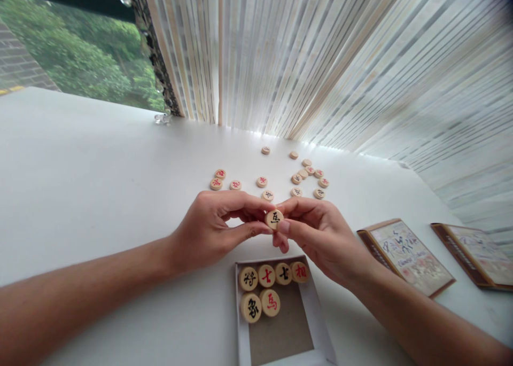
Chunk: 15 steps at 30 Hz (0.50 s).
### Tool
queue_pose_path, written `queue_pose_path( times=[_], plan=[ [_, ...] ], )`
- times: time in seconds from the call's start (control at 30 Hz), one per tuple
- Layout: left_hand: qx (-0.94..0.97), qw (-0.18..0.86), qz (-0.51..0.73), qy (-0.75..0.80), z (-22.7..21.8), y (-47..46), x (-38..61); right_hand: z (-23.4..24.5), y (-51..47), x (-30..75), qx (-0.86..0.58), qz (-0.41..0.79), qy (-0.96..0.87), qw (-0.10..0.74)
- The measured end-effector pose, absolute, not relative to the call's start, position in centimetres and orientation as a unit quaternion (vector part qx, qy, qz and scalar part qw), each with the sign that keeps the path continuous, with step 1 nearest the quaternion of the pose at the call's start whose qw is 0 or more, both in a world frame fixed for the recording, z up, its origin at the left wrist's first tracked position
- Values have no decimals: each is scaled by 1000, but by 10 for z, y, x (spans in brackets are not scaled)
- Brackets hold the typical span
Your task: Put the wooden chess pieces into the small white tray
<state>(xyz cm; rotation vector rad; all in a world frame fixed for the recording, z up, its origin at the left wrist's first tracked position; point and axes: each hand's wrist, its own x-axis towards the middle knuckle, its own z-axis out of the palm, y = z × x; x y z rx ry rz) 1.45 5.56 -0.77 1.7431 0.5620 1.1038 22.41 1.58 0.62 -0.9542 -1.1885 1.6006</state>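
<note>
Between both hands, above the table, is a round wooden Chinese chess piece (pixel 274 219) with a black character facing me. My left hand (pixel 224 222) pinches its left side with thumb and fingers. From the right, my right hand (pixel 316 227) grips the same piece, its thumb at the lower right edge. Just below the hands stands an open shallow box (pixel 280 344) with a white rim and grey-brown bottom. A full row of pieces lies along its far side, black and red. In the second row sit a black piece (pixel 251 308) and a red piece (pixel 270 302).
Loose chess pieces (pixel 262 181) are scattered over the white table (pixel 100 195) beyond my hands, some face down. To the right lie two printed Chinese chess covers or boxes, a nearer one (pixel 412 256) and a farther one (pixel 481 254). A striped curtain (pixel 280 61) hangs behind, beside a window.
</note>
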Motion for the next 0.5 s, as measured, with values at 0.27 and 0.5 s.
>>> queue_pose_path(
  times=[0.27, 0.5],
  plan=[
    [732, 460, 458, 209, -10, 56, 14, 6, 15, 220, -384, 659, -455, 459],
    [741, 449, 453, 209, -11, 57, 13, 6, 16, 220, -382, 657, -461, 458]
  ],
)
